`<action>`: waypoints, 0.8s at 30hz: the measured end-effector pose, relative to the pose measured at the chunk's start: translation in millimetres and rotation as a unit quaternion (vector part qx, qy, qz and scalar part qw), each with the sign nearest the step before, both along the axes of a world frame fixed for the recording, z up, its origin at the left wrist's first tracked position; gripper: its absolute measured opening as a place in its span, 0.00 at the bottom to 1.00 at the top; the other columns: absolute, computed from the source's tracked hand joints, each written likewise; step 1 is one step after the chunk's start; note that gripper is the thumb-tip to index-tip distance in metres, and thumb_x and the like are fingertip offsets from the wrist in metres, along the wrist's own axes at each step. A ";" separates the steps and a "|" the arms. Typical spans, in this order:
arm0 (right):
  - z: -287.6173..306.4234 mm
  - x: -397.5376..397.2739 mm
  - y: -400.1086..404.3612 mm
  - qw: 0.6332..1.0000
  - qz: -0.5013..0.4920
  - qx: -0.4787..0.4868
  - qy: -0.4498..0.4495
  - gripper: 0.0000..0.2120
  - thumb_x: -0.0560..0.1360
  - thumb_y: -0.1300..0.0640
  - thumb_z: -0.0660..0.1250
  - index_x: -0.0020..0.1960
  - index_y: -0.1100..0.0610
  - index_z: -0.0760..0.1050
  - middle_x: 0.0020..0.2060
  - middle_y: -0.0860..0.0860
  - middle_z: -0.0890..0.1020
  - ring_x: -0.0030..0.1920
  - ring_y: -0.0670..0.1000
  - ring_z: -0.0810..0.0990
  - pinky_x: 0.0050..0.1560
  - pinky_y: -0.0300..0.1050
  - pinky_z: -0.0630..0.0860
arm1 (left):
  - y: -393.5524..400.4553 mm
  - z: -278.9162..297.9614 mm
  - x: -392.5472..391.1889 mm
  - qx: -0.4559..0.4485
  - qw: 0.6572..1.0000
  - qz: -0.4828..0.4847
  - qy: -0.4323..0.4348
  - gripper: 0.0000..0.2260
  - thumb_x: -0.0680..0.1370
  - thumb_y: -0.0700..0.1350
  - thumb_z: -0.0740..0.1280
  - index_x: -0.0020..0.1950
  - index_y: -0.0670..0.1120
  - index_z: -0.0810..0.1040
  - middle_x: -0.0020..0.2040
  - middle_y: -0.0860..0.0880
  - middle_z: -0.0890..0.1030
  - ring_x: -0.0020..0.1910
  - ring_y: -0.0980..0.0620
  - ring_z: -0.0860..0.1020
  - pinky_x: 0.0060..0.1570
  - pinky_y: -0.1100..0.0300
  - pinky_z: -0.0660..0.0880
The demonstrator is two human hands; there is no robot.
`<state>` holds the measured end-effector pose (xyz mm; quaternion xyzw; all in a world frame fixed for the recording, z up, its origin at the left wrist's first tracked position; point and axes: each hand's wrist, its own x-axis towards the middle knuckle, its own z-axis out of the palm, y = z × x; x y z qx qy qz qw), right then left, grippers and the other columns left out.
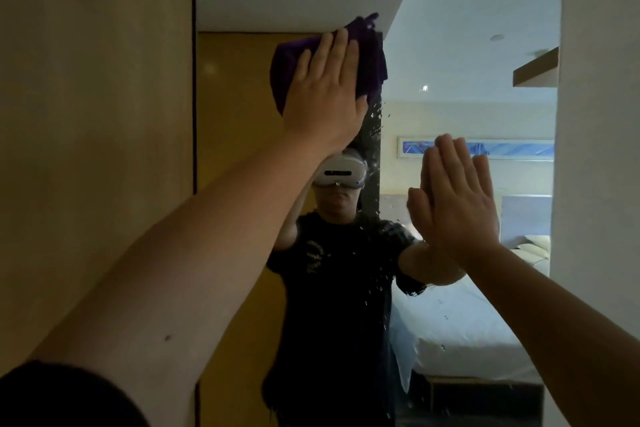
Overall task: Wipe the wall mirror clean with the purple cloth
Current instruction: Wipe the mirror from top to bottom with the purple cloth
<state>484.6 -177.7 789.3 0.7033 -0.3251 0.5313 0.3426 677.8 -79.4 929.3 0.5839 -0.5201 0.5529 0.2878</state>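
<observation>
We see one mirror (450, 28), one purple cloth (370, 55) high on it under our flat left hand (325, 97); right hand (457, 204) open, fingers straight (cloth half hidden).

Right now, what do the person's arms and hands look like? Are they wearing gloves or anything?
No gloves. The left hand and right hand are both bare, with no rings, watch or bracelet that I can see. Both forearms are bare too. A dark short sleeve covers the top of the left arm, and that forearm has one small dark spot.
</observation>
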 end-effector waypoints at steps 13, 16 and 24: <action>-10.1 -1.8 -3.1 0.999 0.031 -0.015 -0.016 0.28 0.84 0.47 0.46 0.79 0.61 0.57 0.79 0.58 0.56 0.80 0.57 0.49 0.79 0.61 0.45 | 10.8 -336.1 -3.7 0.147 0.987 -0.022 -0.067 0.38 0.73 0.58 0.61 0.79 0.42 0.55 0.79 0.42 0.55 0.78 0.42 0.53 0.76 0.45 0.49; -29.6 -4.3 -0.9 0.999 0.048 -0.015 -0.019 0.28 0.84 0.47 0.46 0.78 0.62 0.60 0.78 0.60 0.59 0.80 0.59 0.52 0.79 0.60 0.46 | 19.7 -413.1 -5.5 0.197 0.978 -0.013 -0.069 0.37 0.73 0.58 0.63 0.78 0.43 0.59 0.80 0.44 0.54 0.78 0.44 0.56 0.75 0.46 0.52; -43.4 -23.8 2.4 0.998 0.035 0.020 0.050 0.28 0.84 0.47 0.46 0.79 0.61 0.56 0.79 0.59 0.55 0.80 0.57 0.48 0.78 0.61 0.45 | 28.3 -346.3 -8.6 0.174 0.983 -0.051 -0.001 0.36 0.73 0.55 0.63 0.78 0.43 0.59 0.79 0.43 0.57 0.78 0.44 0.54 0.74 0.45 0.55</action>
